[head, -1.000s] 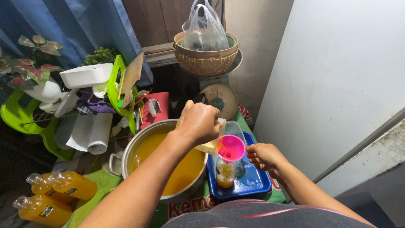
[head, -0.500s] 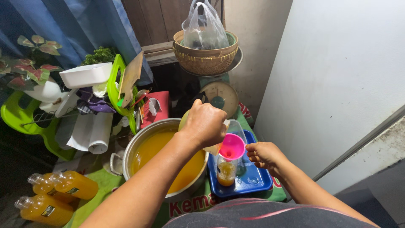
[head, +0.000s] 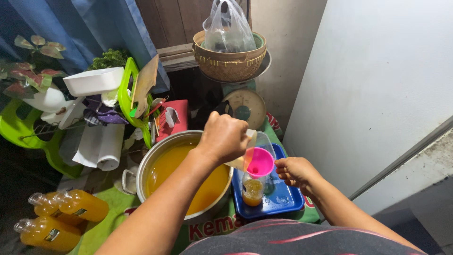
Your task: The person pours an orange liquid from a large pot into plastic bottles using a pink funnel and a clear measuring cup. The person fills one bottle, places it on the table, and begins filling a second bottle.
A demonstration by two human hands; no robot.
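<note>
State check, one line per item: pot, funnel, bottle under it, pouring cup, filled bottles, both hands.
Large metal pot: open, part full of orange liquid.
Pink plastic funnel: seated in bottle mouth.
Small clear bottle: upright, partly filled.
Clear pouring cup: tilted over funnel.
Capped orange bottles: lying filled.
Left hand: gripping cup.
Right hand: beside funnel.

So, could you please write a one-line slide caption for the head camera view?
Left hand tips a jug over a pink funnel in a small bottle on a blue tray; right hand beside the funnel.
</note>
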